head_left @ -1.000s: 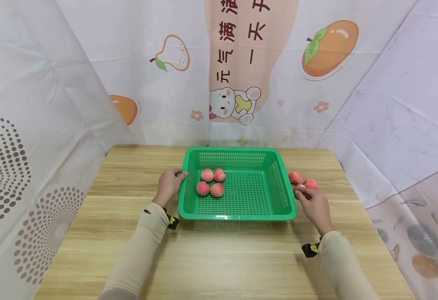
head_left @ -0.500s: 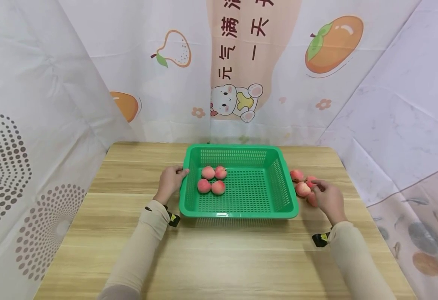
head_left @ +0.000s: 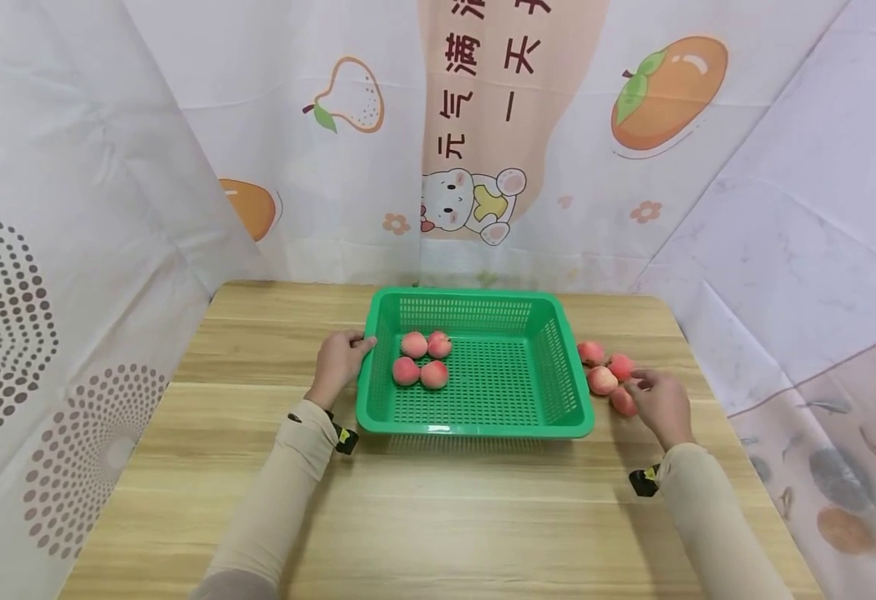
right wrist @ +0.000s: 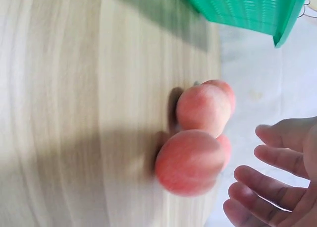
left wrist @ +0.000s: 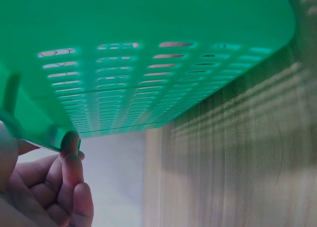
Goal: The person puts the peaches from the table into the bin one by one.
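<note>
Green perforated basket [head_left: 558, 367]; pink peaches [head_left: 603, 380]; wood-grain table [head_left: 438, 517].

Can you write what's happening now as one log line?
left hand: holds basket rim | right hand: open by peaches on table | four peaches in basket

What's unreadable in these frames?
- Peach nearest the right hand: head view, partly behind the fingers, contact unclear.
- Peaches in right wrist view: motion blur; rear ones overlapped, count unsure.
- Left hand grip on basket: left wrist view, cut by the frame edge.
- Backdrop text: cropped at top.
</note>
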The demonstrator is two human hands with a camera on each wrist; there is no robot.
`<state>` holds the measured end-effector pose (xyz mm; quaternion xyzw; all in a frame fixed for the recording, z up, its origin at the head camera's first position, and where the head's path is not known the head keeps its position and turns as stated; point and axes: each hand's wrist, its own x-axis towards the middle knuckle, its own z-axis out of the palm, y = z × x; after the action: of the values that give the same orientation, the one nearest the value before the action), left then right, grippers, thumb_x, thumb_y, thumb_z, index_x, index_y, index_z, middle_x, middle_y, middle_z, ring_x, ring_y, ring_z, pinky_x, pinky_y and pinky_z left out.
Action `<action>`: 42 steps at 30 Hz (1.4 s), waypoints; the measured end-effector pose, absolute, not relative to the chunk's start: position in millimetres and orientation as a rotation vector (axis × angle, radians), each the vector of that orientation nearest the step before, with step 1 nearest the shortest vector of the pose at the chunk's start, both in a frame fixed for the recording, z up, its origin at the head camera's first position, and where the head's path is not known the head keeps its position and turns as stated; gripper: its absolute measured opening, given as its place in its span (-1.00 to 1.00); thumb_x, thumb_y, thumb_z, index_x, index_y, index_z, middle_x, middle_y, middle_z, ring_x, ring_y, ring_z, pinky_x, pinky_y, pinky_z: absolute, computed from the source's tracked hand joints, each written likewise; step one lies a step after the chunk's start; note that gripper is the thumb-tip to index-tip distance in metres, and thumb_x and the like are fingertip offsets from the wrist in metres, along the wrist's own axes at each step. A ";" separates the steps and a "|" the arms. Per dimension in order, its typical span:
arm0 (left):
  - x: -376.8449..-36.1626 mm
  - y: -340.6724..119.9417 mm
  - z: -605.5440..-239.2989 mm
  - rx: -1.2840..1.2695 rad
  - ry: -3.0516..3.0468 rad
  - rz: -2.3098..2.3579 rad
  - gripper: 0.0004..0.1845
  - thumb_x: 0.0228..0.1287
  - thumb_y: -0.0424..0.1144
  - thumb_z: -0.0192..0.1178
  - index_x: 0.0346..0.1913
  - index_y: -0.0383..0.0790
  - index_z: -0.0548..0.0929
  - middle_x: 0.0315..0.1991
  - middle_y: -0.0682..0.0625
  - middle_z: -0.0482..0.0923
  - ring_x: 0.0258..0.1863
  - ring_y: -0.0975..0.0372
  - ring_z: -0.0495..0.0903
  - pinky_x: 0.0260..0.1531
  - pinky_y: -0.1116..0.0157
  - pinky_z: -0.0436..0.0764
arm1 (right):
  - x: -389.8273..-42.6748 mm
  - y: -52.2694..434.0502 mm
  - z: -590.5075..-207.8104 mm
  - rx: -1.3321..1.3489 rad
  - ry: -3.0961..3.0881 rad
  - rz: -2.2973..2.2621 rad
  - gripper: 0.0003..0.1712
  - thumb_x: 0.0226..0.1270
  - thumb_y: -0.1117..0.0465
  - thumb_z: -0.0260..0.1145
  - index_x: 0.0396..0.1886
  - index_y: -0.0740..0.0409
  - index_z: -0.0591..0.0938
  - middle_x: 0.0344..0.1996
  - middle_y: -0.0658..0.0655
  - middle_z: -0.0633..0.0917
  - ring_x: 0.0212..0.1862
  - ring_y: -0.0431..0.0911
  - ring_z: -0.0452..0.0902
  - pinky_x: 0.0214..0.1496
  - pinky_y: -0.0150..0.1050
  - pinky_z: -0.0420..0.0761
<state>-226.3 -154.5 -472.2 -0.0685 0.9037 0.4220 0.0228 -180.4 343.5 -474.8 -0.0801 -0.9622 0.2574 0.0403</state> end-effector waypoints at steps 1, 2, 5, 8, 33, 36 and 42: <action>-226.3 -154.8 -472.1 -0.213 2.797 1.309 -0.57 0.43 -0.06 0.12 0.12 -0.34 0.64 -0.08 -0.19 0.70 -0.17 0.07 0.62 -0.18 0.16 0.57 | -180.9 344.3 -476.1 -0.245 -2.955 0.788 -0.60 0.34 0.20 0.24 0.03 0.43 0.62 -0.12 0.51 0.66 -0.09 0.32 0.58 -0.22 0.07 0.54; -226.3 -155.0 -472.1 -0.213 2.797 1.312 -0.57 0.43 -0.06 0.12 0.12 -0.34 0.64 -0.08 -0.20 0.70 -0.17 0.07 0.62 -0.18 0.17 0.57 | -181.4 345.4 -477.7 -0.244 -2.965 0.787 -0.59 0.34 0.19 0.25 0.05 0.42 0.62 -0.09 0.52 0.65 -0.06 0.34 0.57 -0.18 0.11 0.54; -226.5 -155.0 -471.6 -0.210 2.795 1.315 -0.57 0.43 -0.07 0.12 0.12 -0.35 0.63 -0.07 -0.20 0.69 -0.16 0.06 0.63 -0.18 0.17 0.58 | -181.6 348.3 -482.0 -0.252 -3.007 0.789 -0.53 0.33 0.15 0.27 0.12 0.38 0.59 -0.02 0.56 0.61 0.00 0.37 0.54 -0.13 0.18 0.52; -226.4 -154.8 -471.3 -0.221 2.792 1.314 -0.57 0.43 -0.07 0.12 0.13 -0.34 0.63 -0.07 -0.20 0.69 -0.15 0.06 0.62 -0.17 0.16 0.58 | -180.9 350.9 -485.8 -0.260 -3.066 0.817 -0.41 0.35 0.05 0.29 0.22 0.37 0.52 0.05 0.58 0.55 0.03 0.39 0.50 -0.09 0.20 0.51; -222.9 -151.5 -476.3 -0.242 2.801 1.327 -0.60 0.41 -0.06 0.15 0.07 -0.31 0.67 -0.12 -0.15 0.72 -0.18 0.10 0.64 -0.16 0.16 0.60 | -180.3 362.3 -496.5 -0.291 -3.220 0.670 -0.25 0.28 -0.06 0.30 0.16 0.54 0.48 0.07 0.59 0.53 -0.01 0.46 0.50 -0.07 0.21 0.50; -223.2 -151.4 -475.1 -0.241 2.799 1.329 -0.60 0.41 -0.05 0.15 0.07 -0.30 0.67 -0.14 -0.14 0.71 -0.21 0.12 0.63 -0.19 0.17 0.59 | -182.0 361.9 -495.1 -0.290 -3.239 0.693 -0.23 0.29 -0.08 0.29 0.20 0.52 0.45 0.10 0.59 0.52 0.00 0.45 0.50 -0.06 0.21 0.50; -223.9 -152.4 -473.4 -0.238 2.801 1.337 -0.60 0.41 -0.05 0.15 0.07 -0.30 0.68 -0.15 -0.14 0.71 -0.24 0.13 0.62 -0.24 0.22 0.57 | -183.6 362.1 -495.6 -0.276 -3.243 0.742 -0.18 0.31 -0.12 0.27 0.27 0.48 0.40 0.18 0.56 0.47 0.10 0.48 0.43 0.02 0.25 0.47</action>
<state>-223.9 -152.4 -473.4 -0.0766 0.8998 0.4293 0.0143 -183.6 362.1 -495.6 -0.0824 -0.9668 0.2211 -0.0983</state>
